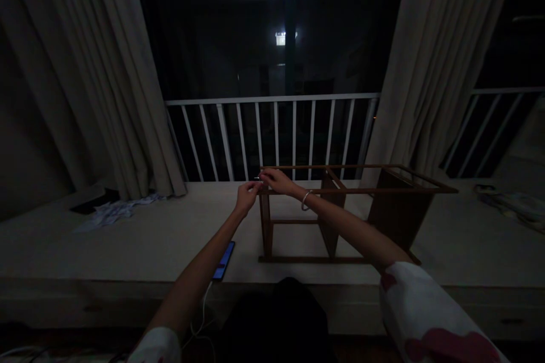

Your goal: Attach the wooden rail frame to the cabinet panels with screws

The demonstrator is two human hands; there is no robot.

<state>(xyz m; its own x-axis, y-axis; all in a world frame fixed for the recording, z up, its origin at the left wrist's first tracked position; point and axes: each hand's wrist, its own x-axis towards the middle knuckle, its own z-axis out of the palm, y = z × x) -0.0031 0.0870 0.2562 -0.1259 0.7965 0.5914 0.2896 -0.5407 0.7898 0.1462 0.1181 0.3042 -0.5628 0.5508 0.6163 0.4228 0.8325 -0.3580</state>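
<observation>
A brown wooden shelf frame [336, 191] lies on its side on the pale window ledge. Both my hands meet at its left end, near the top corner. My left hand [247, 197] is closed in a pinch just left of that corner, by a small shiny metal piece [257, 178]. Reaching over the upper rail, my right hand [277, 181] has its fingers pinched at the same spot. The metal piece is too small and dark to name, and I cannot tell which fingers grip it.
A lit phone [223, 261] with a white cable [204, 306] lies at the ledge's front edge. Crumpled papers [114, 211] are at the left. Behind stand a white railing [272, 100], a dark window and curtains [123, 79]. More items [511, 204] lie at the right.
</observation>
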